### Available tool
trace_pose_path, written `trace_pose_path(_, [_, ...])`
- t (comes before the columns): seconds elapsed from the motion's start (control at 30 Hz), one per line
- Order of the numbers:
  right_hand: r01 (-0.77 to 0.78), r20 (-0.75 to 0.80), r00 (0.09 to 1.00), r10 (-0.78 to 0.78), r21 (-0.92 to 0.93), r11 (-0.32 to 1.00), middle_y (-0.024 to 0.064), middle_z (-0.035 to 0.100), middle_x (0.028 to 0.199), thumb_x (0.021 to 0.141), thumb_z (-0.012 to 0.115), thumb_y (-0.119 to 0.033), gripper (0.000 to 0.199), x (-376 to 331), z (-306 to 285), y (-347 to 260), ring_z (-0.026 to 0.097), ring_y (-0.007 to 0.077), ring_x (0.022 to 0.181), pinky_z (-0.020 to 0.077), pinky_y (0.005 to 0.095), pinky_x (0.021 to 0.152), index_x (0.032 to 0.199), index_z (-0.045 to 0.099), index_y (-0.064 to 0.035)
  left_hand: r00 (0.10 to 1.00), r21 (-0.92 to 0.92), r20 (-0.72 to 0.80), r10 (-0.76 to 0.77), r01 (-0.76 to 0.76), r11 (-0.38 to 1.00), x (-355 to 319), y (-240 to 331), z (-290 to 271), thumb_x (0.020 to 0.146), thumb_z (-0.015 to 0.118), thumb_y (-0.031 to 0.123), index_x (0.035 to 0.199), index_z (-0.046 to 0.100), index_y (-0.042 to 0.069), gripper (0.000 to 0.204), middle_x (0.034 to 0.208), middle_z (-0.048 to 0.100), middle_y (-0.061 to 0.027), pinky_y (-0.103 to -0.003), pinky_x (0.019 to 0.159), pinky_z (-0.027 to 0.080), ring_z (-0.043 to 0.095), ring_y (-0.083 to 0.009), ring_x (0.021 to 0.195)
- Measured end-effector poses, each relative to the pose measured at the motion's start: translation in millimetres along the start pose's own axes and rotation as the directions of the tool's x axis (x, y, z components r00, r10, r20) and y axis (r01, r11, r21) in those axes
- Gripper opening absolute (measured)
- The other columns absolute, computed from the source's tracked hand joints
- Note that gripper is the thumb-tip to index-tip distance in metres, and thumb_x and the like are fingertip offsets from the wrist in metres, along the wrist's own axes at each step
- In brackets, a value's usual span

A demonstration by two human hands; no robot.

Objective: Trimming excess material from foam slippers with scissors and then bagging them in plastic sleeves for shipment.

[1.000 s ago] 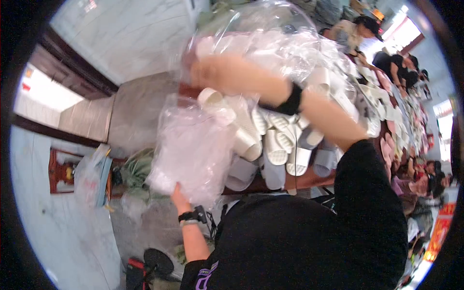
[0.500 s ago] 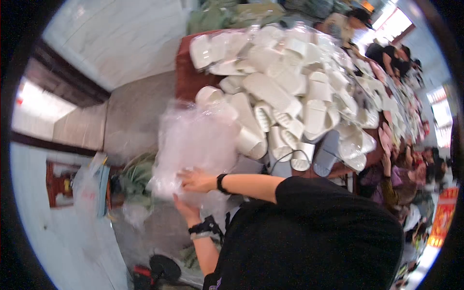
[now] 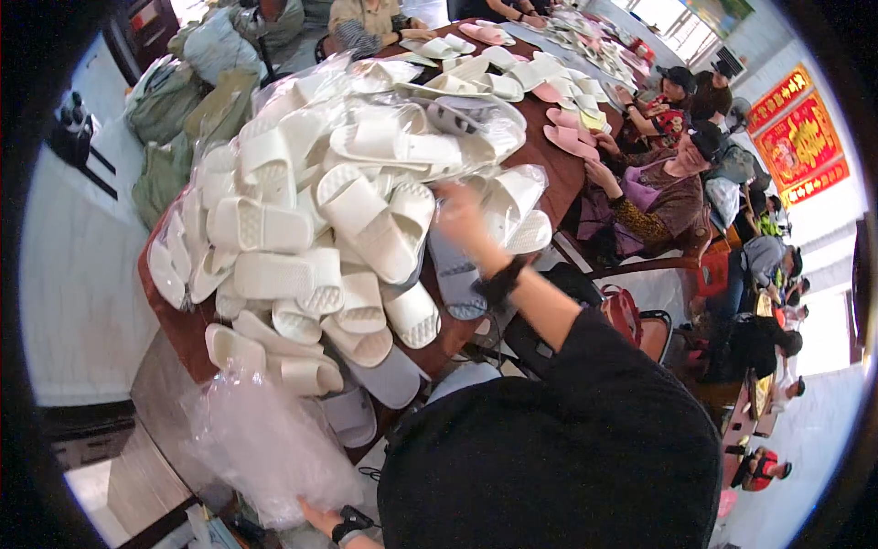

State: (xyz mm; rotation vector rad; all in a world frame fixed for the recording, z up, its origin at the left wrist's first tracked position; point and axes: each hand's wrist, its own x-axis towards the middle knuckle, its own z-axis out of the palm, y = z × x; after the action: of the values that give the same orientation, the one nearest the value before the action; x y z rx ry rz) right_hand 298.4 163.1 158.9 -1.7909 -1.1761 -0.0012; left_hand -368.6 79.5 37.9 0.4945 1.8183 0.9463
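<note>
A big heap of white slippers [image 3: 347, 210], some wrapped in clear plastic, covers the near end of a brown table [image 3: 183, 334]. My right hand [image 3: 462, 220], blurred and with a black band at the wrist, reaches out over the heap's right side. It hovers by a grey slipper [image 3: 453, 270] and a bagged white pair [image 3: 517, 206], and nothing shows in its fingers. Low at the frame's bottom, my left hand [image 3: 318, 518] grips the lower edge of a crumpled clear plastic bag [image 3: 265, 439]. The bag hangs below the table's near corner.
Pink and white slippers [image 3: 558, 137] lie further along the table. Several people [image 3: 668, 183] sit along its right side, beside a red chair [image 3: 640, 320]. Stuffed green and grey sacks [image 3: 183, 101] stand on the floor at upper left. Red banners [image 3: 796, 137] hang on the right wall.
My right hand has left the plastic bag and swung up to the slipper heap. The left hand still holds the bag, now lower in view as my head has turned toward the table.
</note>
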Motion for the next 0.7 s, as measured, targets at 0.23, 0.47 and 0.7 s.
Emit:
trace_pose_path(0.23, [-0.808,-0.233,0.587,0.776,-0.102,0.581,0.0153,0.065,0.095,0.076,0.063,-0.051,0.061,60,-176,269,0.063,0.0275,0.079,0.0495,0.0389,0.068,0.097,0.060,0.0058,0.999,-0.138,0.030,-0.036,0.040,0.990,32,-1,-25,0.087,0.051,0.020,0.128,0.041,0.001,0.046,0.123,0.047,-0.0184,-0.049,0.087,0.046,0.051,-0.0333,0.108])
trace_pose_path(0.47, [-0.805,0.506,0.572,0.646,0.195,0.560,0.0049,0.059,0.074,0.076,0.064,-0.014,0.021,112,-140,206,0.055,0.0161,0.058,0.0440,0.0305,0.050,0.093,0.060,-0.0026,0.920,0.181,-0.033,0.390,-0.378,0.908,4,-2,-38,0.084,0.052,0.039,0.126,0.046,-0.001,0.058,0.121,0.051,-0.0192,-0.044,0.093,0.041,0.051,-0.0311,0.110])
trace_pose_path(0.7, [0.149,0.179,0.978,-0.107,-0.244,0.958,0.0194,0.059,0.073,0.080,0.060,-0.020,0.027,167,-176,-48,0.059,0.0324,0.064,0.0451,0.0382,0.060,0.098,0.057,-0.0011,0.939,0.207,-0.041,0.342,-0.327,0.922,-3,9,3,0.087,0.049,0.029,0.122,0.048,-0.004,0.048,0.115,0.054,-0.0173,-0.043,0.091,0.044,0.054,-0.0303,0.104])
